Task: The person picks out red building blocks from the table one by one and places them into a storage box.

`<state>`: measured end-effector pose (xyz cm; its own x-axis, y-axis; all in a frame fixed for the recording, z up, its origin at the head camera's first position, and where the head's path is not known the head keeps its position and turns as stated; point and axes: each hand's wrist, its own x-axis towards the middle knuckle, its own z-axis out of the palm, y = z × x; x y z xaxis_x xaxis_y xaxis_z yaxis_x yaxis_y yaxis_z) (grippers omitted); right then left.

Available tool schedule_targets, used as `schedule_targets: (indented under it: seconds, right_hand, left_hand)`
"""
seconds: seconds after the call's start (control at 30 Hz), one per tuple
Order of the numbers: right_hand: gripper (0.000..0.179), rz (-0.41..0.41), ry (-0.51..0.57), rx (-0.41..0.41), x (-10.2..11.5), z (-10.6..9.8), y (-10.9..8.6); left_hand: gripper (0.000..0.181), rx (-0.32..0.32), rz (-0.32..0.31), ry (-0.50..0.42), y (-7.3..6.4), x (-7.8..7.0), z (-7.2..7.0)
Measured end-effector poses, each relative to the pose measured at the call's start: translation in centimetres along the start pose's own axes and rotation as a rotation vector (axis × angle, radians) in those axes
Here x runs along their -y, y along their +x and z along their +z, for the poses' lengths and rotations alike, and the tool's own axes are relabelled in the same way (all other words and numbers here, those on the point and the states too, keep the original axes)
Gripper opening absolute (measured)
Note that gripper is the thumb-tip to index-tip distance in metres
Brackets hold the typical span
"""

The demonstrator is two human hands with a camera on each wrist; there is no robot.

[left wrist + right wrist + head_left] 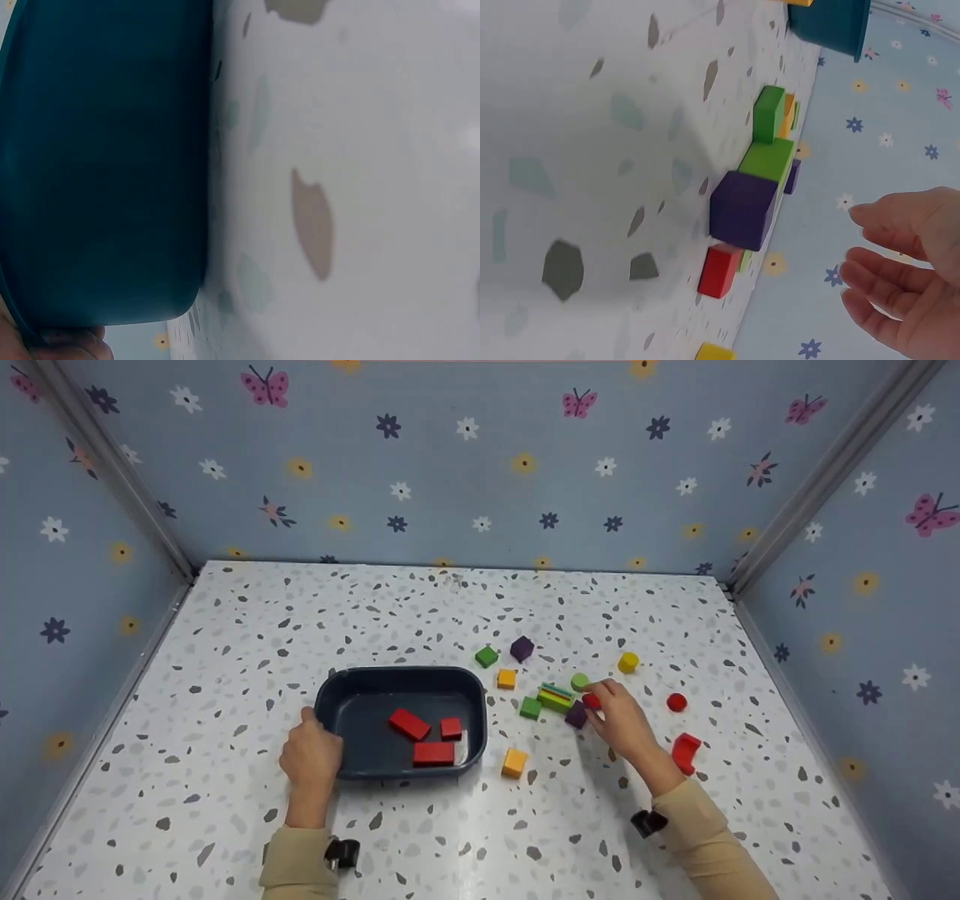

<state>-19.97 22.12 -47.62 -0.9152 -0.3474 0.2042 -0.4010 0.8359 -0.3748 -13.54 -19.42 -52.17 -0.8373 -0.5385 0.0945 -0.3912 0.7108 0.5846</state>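
Observation:
My left hand (311, 754) grips the left rim of a dark blue plastic tub (360, 774); in the left wrist view its fingers (71, 343) show at the tub's edge. Inside the tub lie several red blocks (433, 754). My right hand (621, 720) hovers over the block group with thumb and fingers apart and nothing between them, as the right wrist view shows. Closest to its fingertips are a red block (718, 271) and a purple cube (742, 210). Beside them stand a light green block (555, 701), a green cube (530, 707) and a green round piece (580, 682).
Farther right lie a yellow cylinder (628, 662), a red round piece (676, 702) and a curved red block (685, 753). Orange cubes (514, 763), another green block (487, 656) and another purple block (522, 649) are scattered near the tub. Patterned walls (480, 465) enclose the speckled table (247, 660).

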Motion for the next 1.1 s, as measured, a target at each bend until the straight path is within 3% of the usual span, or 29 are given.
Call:
schedule_targets:
  seconds: [0.37, 0.7, 1.1]
  right_hand:
    - [0.037, 0.005, -0.072, 0.083, -2.9, 0.6, 0.5]
    - [0.041, 0.147, -0.053, 0.222, -4.4, 1.7, 1.4]
    - [0.046, 0.200, -0.022, 0.302, -5.0, 2.3, 2.5]
  left_hand:
    - [0.027, 0.001, 0.019, -0.003, -0.1, 0.0, 0.0]
    - [0.029, 0.031, 0.000, -0.001, 0.1, -0.1, -0.1]
    - [0.030, 0.023, -0.006, -0.010, -0.1, -0.2, -0.2]
